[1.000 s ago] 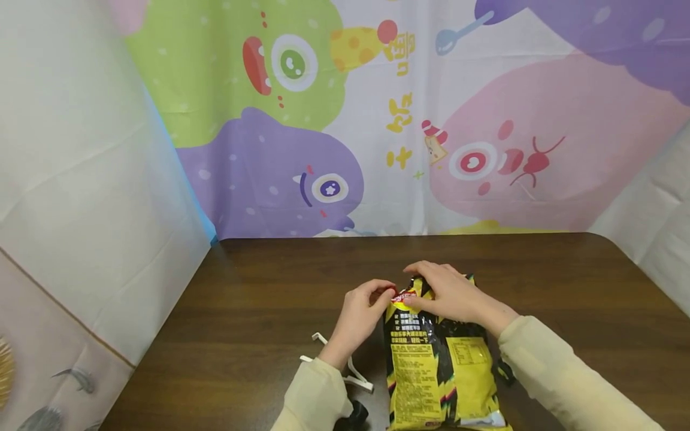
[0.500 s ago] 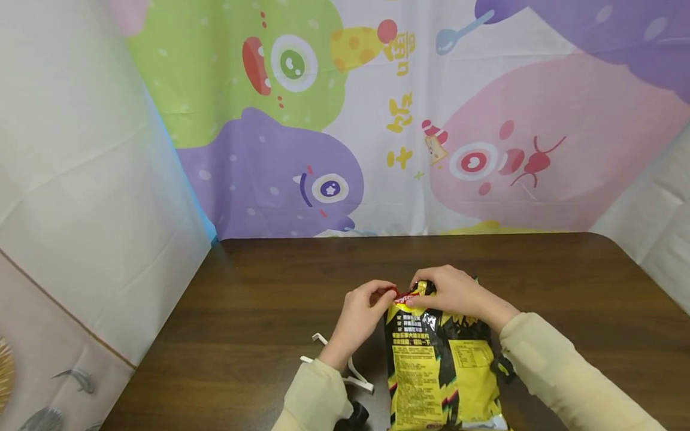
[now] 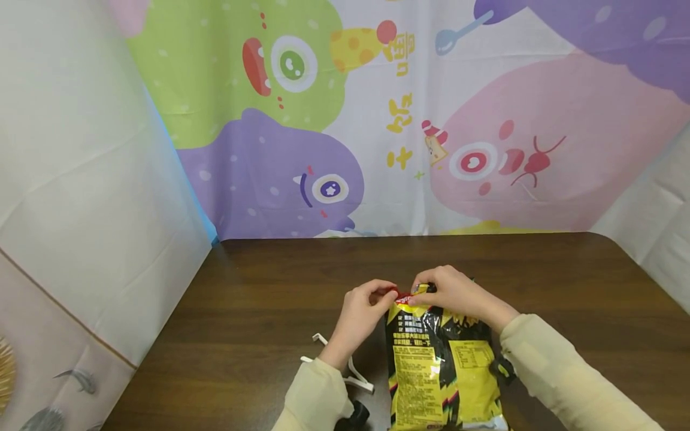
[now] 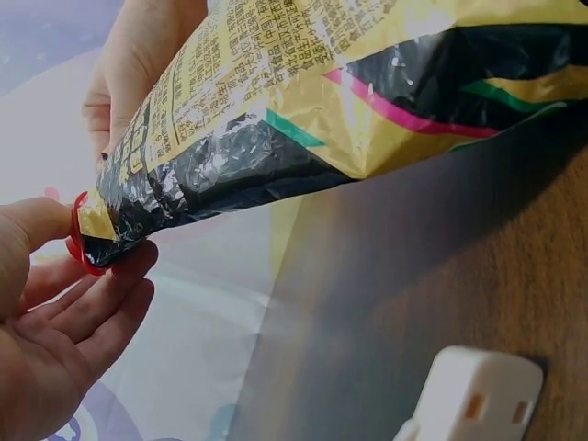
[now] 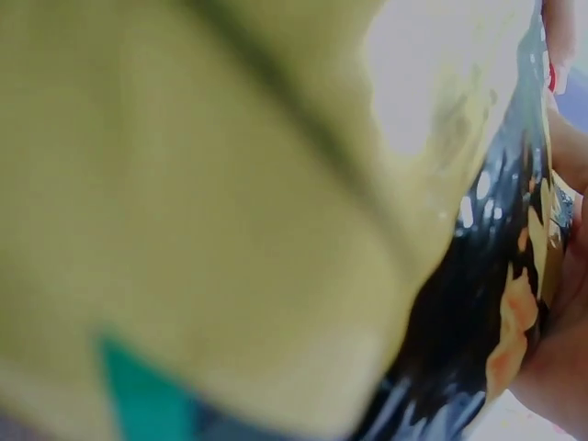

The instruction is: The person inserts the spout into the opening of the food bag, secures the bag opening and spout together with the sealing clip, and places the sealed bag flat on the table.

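Note:
A black and yellow chip bag (image 3: 420, 383) stands between the hands, its printed back toward me. At its top left corner my left hand (image 3: 363, 314) pinches a thin red band-like piece (image 4: 79, 234) between thumb and fingers; in the left wrist view this piece curves around the bag's corner. My right hand (image 3: 458, 293) grips the gathered top edge, thumb on the near side and fingers over the far side. In the right wrist view, the blurred bag (image 5: 230, 230) fills most of the picture and hides much of that hand.
A white plastic piece (image 3: 358, 383) with slim arms lies on the brown table (image 3: 259, 335), left of the bag. Dark devices show by the left cuff (image 3: 353, 416) and right of the bag (image 3: 504, 371). A cartoon-printed cloth (image 3: 399, 209) hangs behind the table.
My right hand has moved slightly down and right, and the bag's top edge beneath it is more bunched and lower. The left hand keeps nearly the same place.

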A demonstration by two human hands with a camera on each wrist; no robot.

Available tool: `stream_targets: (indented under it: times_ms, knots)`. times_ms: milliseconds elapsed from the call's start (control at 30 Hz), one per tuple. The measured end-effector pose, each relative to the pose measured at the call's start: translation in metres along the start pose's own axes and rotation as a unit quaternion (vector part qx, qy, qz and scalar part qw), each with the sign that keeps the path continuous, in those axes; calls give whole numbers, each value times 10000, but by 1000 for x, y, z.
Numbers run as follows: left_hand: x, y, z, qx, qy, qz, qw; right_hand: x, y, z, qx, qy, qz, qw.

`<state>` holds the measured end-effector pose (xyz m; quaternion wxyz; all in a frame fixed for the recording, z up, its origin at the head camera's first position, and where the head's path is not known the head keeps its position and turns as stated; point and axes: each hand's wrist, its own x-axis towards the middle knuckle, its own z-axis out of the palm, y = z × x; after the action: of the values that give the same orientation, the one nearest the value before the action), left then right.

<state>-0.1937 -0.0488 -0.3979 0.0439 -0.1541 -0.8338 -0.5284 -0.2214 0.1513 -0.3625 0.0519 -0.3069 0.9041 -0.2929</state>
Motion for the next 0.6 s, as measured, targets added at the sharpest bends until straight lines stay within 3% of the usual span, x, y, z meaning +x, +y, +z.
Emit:
stream_targets:
  times_ms: [433, 600]
  knots:
    - [-2, -6, -4, -94, -18, -282, 9996, 0, 2, 2, -75, 181, -296, 9994]
    - [-3, -9, -9, -206, -56, -333, 9992, -2, 1, 2, -33, 188, -135, 9997]
